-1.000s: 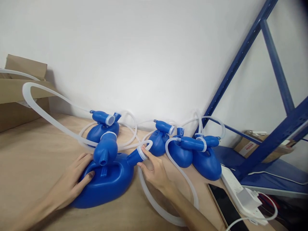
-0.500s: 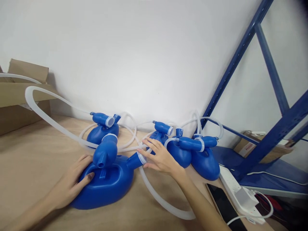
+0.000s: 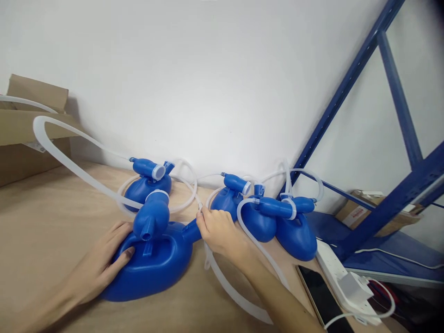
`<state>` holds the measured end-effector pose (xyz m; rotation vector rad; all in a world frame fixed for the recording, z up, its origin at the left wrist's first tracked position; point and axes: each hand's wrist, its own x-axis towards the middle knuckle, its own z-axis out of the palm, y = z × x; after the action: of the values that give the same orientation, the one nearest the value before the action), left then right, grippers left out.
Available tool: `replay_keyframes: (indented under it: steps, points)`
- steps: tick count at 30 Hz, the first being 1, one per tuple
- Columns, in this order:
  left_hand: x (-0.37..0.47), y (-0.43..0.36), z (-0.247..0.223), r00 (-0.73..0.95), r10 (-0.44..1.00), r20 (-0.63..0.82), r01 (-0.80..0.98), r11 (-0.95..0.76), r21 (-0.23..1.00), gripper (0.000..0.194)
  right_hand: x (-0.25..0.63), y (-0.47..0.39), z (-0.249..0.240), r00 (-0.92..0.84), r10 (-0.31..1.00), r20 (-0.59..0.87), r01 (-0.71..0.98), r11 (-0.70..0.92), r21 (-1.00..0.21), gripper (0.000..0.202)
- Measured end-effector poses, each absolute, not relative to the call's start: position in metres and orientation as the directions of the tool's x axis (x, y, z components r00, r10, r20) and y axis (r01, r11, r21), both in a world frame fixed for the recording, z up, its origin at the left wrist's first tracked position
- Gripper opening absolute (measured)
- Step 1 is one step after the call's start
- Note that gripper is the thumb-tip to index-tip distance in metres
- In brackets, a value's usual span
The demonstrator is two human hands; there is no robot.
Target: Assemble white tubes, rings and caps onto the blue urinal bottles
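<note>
A large blue plastic urinal bottle [image 3: 152, 273] lies on its side on the tabletop. My left hand [image 3: 104, 263] grips its left end, thumb along the handle recess. On top of the bottle rests a blue funnel-shaped receiver [image 3: 152, 215] with a pale rim. My right hand [image 3: 217, 231] is closed at the bottle's angled neck [image 3: 192, 231], apparently round the white cap, which the fingers hide. A short clear tip pokes out above the fingers, and a small pale loop hangs below. Behind the right wrist, a translucent white tube [image 3: 229, 286] curves down.
Several similar blue bottles [image 3: 258, 222] with receivers and tubes stand along the wall. A cardboard box [image 3: 34, 157] is at the left. At the right edge lie a black phone [image 3: 322, 296] and a white power strip [image 3: 333, 263] with a charger, beside a blue metal shelf [image 3: 333, 111].
My right hand has closed its spread fingers at the bottle's neck, and the white ring there is now covered. A small pale loop now dangles beneath it. My left hand stays put.
</note>
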<state>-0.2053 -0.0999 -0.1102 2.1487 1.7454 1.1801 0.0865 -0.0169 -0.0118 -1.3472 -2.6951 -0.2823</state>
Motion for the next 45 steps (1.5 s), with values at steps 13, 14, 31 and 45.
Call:
replay_keyframes:
  steps: [13,14,31,45]
  points:
    - [-0.201,-0.101,-0.103,0.046,0.863,0.502,0.793,-0.338,0.508,0.052,0.116,-0.004,0.005,-0.693,0.705,0.152,0.67,0.707,-0.224,0.06]
    - [-0.2,-0.101,-0.104,0.049,0.856,0.515,0.795,-0.345,0.499,0.051,0.124,-0.003,0.001,-0.752,0.622,0.219,0.592,0.783,-0.193,0.061]
    - [-0.204,-0.096,-0.106,0.122,0.809,0.576,0.822,-0.407,0.398,0.048,0.117,0.019,-0.053,-0.754,0.518,0.404,0.581,0.813,0.041,0.107]
    - [-0.2,-0.101,-0.101,0.134,0.799,0.586,0.855,-0.393,0.34,0.047,0.109,0.007,-0.032,-0.717,0.677,0.166,0.642,0.734,-0.222,0.089]
